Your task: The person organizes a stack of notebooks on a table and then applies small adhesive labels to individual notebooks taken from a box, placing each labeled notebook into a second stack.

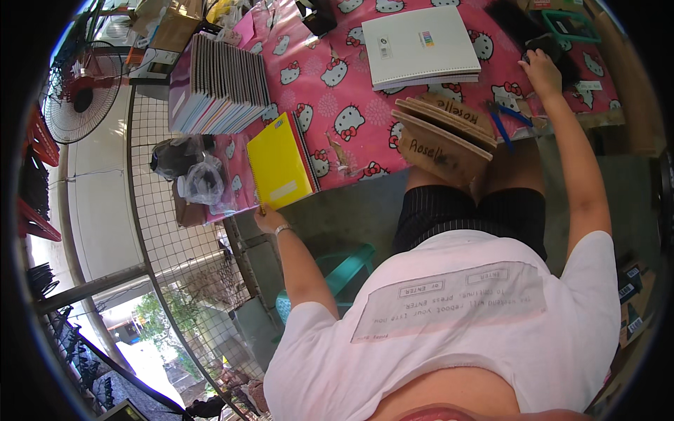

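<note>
A yellow spiral notebook lies at the table's near left edge, with darker and red-edged covers beneath it. My left hand is closed on its lower left corner, at the end of the coil. Far to the right, my right hand reaches over a dark, fuzzy-looking pile. Its fingers are closed at a small dark thing too small to make out. Nearer me, below that hand, lie blue-handled pliers. Thick brown boards with handwriting lean at the table's front edge, against my lap.
A tall stack of spiral notebooks stands at the left. White spiral pads lie at the back middle of the pink patterned tablecloth. A clear plastic bag sits at the left edge, a teal tray at the back right. A fan stands left.
</note>
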`<action>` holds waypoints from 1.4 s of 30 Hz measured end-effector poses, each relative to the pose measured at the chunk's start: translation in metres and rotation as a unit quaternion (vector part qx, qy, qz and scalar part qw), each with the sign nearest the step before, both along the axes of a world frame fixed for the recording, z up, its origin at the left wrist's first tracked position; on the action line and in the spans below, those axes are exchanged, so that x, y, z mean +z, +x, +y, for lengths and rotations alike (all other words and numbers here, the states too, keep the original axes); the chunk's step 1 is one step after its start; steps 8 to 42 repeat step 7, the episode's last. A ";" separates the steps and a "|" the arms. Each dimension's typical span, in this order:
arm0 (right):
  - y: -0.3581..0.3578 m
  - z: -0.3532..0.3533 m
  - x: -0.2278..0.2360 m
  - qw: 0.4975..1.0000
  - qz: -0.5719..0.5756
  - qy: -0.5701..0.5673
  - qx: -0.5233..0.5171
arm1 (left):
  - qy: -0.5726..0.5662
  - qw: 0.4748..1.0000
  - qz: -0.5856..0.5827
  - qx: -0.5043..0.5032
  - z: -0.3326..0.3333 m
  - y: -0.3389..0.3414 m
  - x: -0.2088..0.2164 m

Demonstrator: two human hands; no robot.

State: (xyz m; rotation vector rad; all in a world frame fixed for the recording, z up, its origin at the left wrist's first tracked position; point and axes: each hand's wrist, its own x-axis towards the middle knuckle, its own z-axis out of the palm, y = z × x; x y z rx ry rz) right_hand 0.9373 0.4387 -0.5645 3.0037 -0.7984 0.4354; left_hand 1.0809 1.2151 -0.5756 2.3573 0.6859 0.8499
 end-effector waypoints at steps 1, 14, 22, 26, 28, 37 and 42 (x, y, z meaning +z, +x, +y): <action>0.002 -0.003 0.000 1.000 0.019 0.003 -0.007 | 0.003 1.000 -0.001 -0.008 -0.001 0.001 -0.003; 0.016 -0.012 0.020 0.970 0.079 0.190 -0.127 | -0.048 0.998 -0.014 -0.043 0.005 0.003 -0.015; 0.016 -0.012 0.020 0.970 0.079 0.190 -0.127 | -0.048 0.998 -0.014 -0.043 0.005 0.003 -0.015; 0.016 -0.012 0.020 0.970 0.079 0.190 -0.127 | -0.048 0.998 -0.014 -0.043 0.005 0.003 -0.015; 0.016 -0.012 0.020 0.970 0.079 0.190 -0.127 | -0.048 0.998 -0.014 -0.043 0.005 0.003 -0.015; 0.016 -0.012 0.020 0.970 0.079 0.190 -0.127 | -0.048 0.998 -0.014 -0.043 0.005 0.003 -0.015; 0.016 -0.012 0.020 0.970 0.079 0.190 -0.127 | -0.048 0.998 -0.014 -0.043 0.005 0.003 -0.015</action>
